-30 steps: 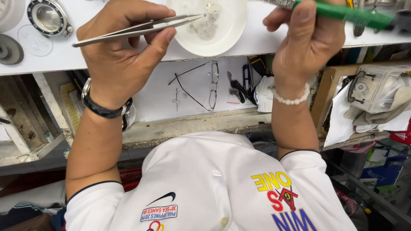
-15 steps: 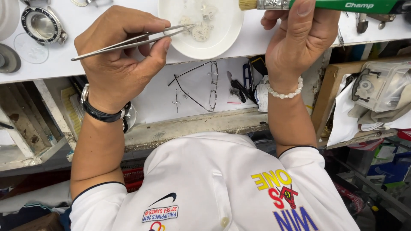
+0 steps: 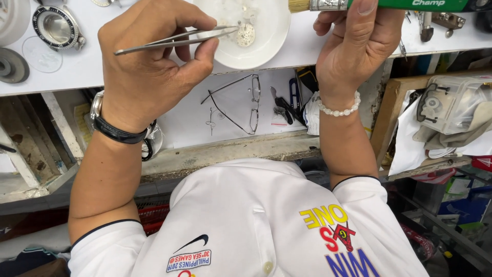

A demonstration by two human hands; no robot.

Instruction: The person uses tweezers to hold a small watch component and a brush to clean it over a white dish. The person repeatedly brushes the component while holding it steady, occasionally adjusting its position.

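Head view shows, nearest me, my white shirt, then both forearms reaching out to the white table [image 3: 307, 48]. Under its near edge a shelf holds wire-frame spectacles [image 3: 241, 105]. My left hand [image 3: 148, 66] pinches steel tweezers [image 3: 177, 40] closed, tips over the rim of the white dish [image 3: 277, 36]; whether they hold anything I cannot tell. My right hand [image 3: 356, 48] has its grip wrapped around a green-handled brush [image 3: 389, 5], bristles just right of the dish. In the dish lies a small round metal part [image 3: 246, 33] among tiny pale bits. I judge these parts very light, rigid, fragile and apt to flick away; I would take them by the edge with the tweezer tips, gently. Far left sits a watch case [image 3: 55, 26].
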